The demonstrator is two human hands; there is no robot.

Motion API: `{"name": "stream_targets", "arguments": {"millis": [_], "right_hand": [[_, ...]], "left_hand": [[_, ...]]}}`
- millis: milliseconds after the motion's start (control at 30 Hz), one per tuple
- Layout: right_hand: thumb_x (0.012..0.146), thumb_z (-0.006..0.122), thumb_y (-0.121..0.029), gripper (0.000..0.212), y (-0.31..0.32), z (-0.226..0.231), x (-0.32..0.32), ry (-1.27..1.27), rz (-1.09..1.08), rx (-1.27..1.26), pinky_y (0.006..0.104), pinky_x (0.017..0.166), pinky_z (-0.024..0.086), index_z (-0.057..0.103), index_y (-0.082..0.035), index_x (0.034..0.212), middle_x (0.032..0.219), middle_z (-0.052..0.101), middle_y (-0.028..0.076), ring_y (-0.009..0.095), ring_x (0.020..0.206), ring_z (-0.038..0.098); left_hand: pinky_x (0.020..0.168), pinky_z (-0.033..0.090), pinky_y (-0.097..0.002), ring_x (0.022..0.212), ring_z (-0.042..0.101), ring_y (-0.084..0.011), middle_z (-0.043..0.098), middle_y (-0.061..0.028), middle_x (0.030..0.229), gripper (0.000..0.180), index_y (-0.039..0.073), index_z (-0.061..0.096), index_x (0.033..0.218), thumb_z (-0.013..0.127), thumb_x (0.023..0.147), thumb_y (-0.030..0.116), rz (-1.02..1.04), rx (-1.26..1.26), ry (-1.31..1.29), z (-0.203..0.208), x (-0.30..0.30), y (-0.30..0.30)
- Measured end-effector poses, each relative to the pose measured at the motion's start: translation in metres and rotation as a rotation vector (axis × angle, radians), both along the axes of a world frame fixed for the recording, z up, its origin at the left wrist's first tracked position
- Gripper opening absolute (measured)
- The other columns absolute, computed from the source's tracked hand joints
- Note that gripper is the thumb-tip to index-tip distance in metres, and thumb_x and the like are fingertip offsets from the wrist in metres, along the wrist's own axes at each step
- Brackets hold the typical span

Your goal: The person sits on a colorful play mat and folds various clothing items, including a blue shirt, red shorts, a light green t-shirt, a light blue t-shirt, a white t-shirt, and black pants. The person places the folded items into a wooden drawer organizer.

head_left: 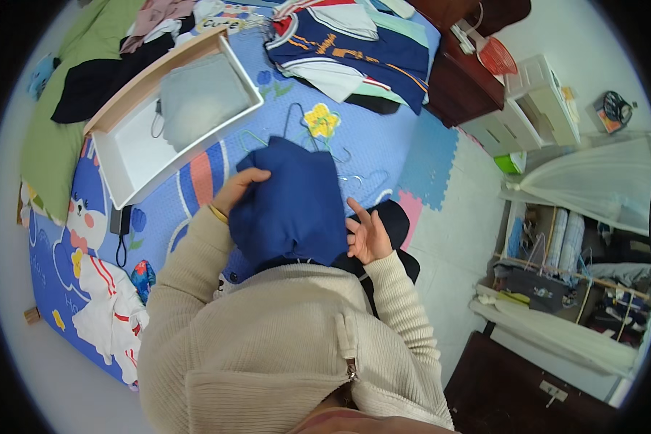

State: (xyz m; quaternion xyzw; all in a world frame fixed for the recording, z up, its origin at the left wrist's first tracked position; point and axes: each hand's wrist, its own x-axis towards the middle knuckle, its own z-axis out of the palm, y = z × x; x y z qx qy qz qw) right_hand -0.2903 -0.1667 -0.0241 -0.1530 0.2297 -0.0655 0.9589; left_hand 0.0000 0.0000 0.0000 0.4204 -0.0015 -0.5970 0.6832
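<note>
Faces blue printed bed (383, 141). Sees white drawer (126, 148) on it, ahead to left. Has navy fabric bundle (289, 202) in front of torso. Notes gray cloth (202, 94) inside drawer. Clasps bundle's left side in left hand (237, 189), with thumb on top. Holds right hand (371, 237) just beside bundle's right edge, with open grip. Spots hangers (288, 119) just beyond bundle.

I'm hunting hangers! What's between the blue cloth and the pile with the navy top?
The head view shows hangers between the cloth and the pile, on the bedsheet with its yellow flower.
</note>
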Motion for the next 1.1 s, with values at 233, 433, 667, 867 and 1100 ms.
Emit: {"name": "stream_targets", "arguments": {"millis": [233, 433, 667, 867, 1100], "right_hand": [[0.095, 0.032, -0.049, 0.064, 0.01, -0.008, 0.003, 0.04, 0.058, -0.081, 0.0341, 0.055, 0.058, 0.013, -0.012, 0.143, 0.131, 0.042, 0.027, 0.033, 0.083, 0.065], [0.095, 0.033, -0.045, 0.059, 0.014, -0.016, -0.009, 0.09, -0.033, -0.083, 0.0346, 0.056, 0.058, 0.02, -0.01, 0.141, 0.13, 0.044, 0.024, 0.032, 0.085, 0.065], [0.096, 0.034, -0.044, 0.056, 0.017, -0.022, -0.007, 0.126, -0.058, -0.074, 0.0341, 0.056, 0.057, 0.026, -0.01, 0.138, 0.127, 0.048, 0.023, 0.031, 0.088, 0.064], [0.096, 0.036, -0.04, 0.048, 0.018, -0.022, -0.007, 0.143, -0.1, -0.069, 0.0345, 0.057, 0.057, 0.036, -0.008, 0.132, 0.124, 0.05, 0.022, 0.029, 0.09, 0.064], [0.096, 0.037, -0.037, 0.045, 0.019, -0.022, 0.0, 0.158, -0.074, -0.076, 0.0339, 0.058, 0.057, 0.038, -0.007, 0.13, 0.122, 0.052, 0.022, 0.028, 0.089, 0.064]], "left_hand": [[0.085, 0.05, -0.0335, 0.092, 0.062, -0.0229, 0.064, -0.012, 0.103, 0.032, -0.002, 0.057, 0.11, 0.056, 0.085, 0.017, 0.247, -0.146, -0.064, 0.095, 0.112, 0.017], [0.089, 0.048, -0.0347, 0.094, 0.061, -0.0247, 0.064, -0.0127, 0.105, 0.032, -0.001, 0.058, 0.109, 0.056, 0.083, 0.017, 0.344, -0.283, -0.131, 0.07, 0.21, 0.023], [0.089, 0.048, -0.0372, 0.098, 0.058, -0.027, 0.06, -0.0141, 0.109, 0.045, -0.002, 0.053, 0.115, 0.066, 0.075, 0.014, 0.51, 0.299, -0.193, -0.072, 0.277, 0.04], [0.093, 0.046, -0.0366, 0.105, 0.056, -0.0299, 0.055, -0.0173, 0.119, 0.059, -0.004, 0.042, 0.127, 0.067, 0.077, 0.015, 0.425, 0.214, -0.307, -0.064, 0.262, 0.028], [0.092, 0.042, -0.0415, 0.108, 0.053, -0.0279, 0.054, -0.0157, 0.119, 0.055, 0.002, 0.049, 0.122, 0.068, 0.074, 0.021, 0.751, 1.114, -1.498, -0.086, 0.269, 0.023]]}}
